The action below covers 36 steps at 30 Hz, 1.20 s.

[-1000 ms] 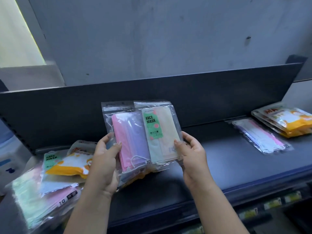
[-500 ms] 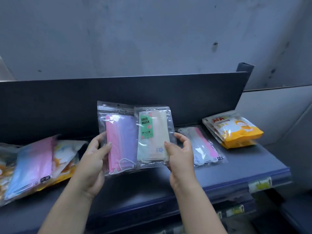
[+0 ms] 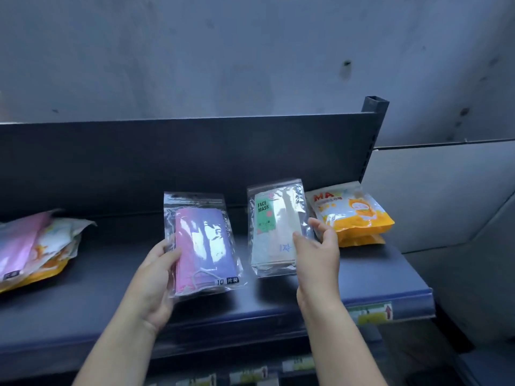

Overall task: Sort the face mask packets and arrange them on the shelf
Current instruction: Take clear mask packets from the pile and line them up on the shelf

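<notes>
Face mask packets are now separated: half a second ago both hands held the two overlapping, and now the pink and purple packet (image 3: 203, 243) is in the left hand (image 3: 156, 277), thumb on its front edge, and the beige packet (image 3: 276, 232) is in the right hand (image 3: 316, 254), pinched at its right side. I judge the beige one is going to its own place near the orange packets (image 3: 354, 215), which lie at the right end. An unsorted pile (image 3: 33, 249) waits at the left. Below them, the dark shelf (image 3: 83, 288) is bare in the middle. Behind stands a grey wall (image 3: 250, 51).
</notes>
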Available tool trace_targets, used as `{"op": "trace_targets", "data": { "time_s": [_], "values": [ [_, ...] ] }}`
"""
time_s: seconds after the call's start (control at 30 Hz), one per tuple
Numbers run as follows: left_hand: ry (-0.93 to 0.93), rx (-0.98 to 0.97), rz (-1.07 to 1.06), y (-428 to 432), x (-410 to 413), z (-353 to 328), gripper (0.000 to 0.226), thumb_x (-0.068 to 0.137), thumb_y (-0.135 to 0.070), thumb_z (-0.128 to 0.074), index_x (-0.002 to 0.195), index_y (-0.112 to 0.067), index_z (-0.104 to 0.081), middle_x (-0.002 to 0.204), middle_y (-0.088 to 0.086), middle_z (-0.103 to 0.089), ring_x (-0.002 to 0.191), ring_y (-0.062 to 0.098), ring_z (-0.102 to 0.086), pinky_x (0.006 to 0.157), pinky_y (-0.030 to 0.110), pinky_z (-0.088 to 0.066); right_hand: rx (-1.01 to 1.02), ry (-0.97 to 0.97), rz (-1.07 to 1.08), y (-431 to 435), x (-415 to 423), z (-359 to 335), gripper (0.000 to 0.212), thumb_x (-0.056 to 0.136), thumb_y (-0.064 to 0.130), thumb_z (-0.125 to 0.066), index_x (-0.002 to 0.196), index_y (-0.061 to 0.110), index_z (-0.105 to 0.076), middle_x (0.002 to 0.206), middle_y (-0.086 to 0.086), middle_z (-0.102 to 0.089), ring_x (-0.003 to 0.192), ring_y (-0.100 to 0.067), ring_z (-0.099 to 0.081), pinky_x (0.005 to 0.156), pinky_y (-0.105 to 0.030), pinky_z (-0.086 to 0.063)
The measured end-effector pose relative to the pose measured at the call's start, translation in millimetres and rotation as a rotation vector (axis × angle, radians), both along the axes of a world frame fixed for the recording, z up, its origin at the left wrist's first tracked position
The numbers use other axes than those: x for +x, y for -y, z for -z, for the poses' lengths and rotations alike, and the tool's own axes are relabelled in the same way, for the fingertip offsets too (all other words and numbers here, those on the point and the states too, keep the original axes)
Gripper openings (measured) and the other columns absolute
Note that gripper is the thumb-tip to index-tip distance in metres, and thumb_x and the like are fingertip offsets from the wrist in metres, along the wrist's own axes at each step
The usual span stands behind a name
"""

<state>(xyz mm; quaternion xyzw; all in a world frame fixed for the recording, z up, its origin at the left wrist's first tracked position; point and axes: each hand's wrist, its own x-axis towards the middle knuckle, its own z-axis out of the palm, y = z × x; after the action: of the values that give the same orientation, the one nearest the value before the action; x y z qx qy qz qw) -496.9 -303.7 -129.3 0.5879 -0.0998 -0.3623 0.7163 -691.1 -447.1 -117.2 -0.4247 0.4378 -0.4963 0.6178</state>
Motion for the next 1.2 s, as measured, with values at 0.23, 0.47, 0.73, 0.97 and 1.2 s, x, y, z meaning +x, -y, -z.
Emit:
{"op": "trace_targets", "data": {
  "time_s": [0.23,0.47,0.73,0.97,1.2],
  "values": [
    [0.121,0.077,-0.01,19,-23,6,0.018,0.103,-0.015,-0.055,0.111,-0.005,-0.067,0.101,0.014,-0.077,0.086,0.031,-0.069,0.083,0.046,-0.059,0.023,0.119,0.058,21,-20,-11,0.035,0.098,0.009,-0.064,0.126,0.029,-0.058,0.108,-0.004,-0.072,0.089,-0.011,-0.075,0.076,-0.031,-0.064],
    [0.266,0.157,0.049,81,-64,1,0.029,0.082,-0.021,-0.06,0.1,0.002,-0.061,0.083,0.008,-0.062,0.075,0.024,-0.052,0.071,0.04,-0.043,0.1,0.276,0.1,32,-33,-17,0.034,0.099,0.007,-0.063,0.124,0.028,-0.058,0.115,-0.005,-0.073,0.106,-0.025,-0.074,0.097,-0.051,-0.059],
    [0.676,0.323,-0.004,131,-87,17,0.043,0.095,-0.027,-0.063,0.136,-0.019,-0.056,0.115,-0.004,-0.066,0.103,0.021,-0.063,0.086,0.036,-0.05,0.063,0.254,0.118,36,-43,-12,0.035,0.097,0.006,-0.066,0.127,0.022,-0.059,0.119,0.001,-0.068,0.123,-0.02,-0.064,0.108,-0.041,-0.051],
    [0.742,0.434,-0.091,143,-93,29,0.053,0.095,-0.034,-0.068,0.14,-0.011,-0.053,0.117,0.002,-0.063,0.114,0.031,-0.059,0.098,0.046,-0.05,0.064,0.231,0.084,36,-46,-12,0.034,0.096,0.01,-0.067,0.124,0.028,-0.059,0.124,-0.005,-0.068,0.12,-0.023,-0.066,0.107,-0.049,-0.052],
    [0.774,0.47,-0.133,144,-98,29,0.045,0.1,-0.03,-0.063,0.137,-0.007,-0.054,0.131,0.012,-0.06,0.122,0.035,-0.053,0.1,0.042,-0.044,0.071,0.2,0.05,39,-45,-11,0.034,0.098,0.008,-0.066,0.126,0.026,-0.058,0.115,0.001,-0.067,0.098,-0.011,-0.069,0.083,-0.028,-0.058]
  ]
}}
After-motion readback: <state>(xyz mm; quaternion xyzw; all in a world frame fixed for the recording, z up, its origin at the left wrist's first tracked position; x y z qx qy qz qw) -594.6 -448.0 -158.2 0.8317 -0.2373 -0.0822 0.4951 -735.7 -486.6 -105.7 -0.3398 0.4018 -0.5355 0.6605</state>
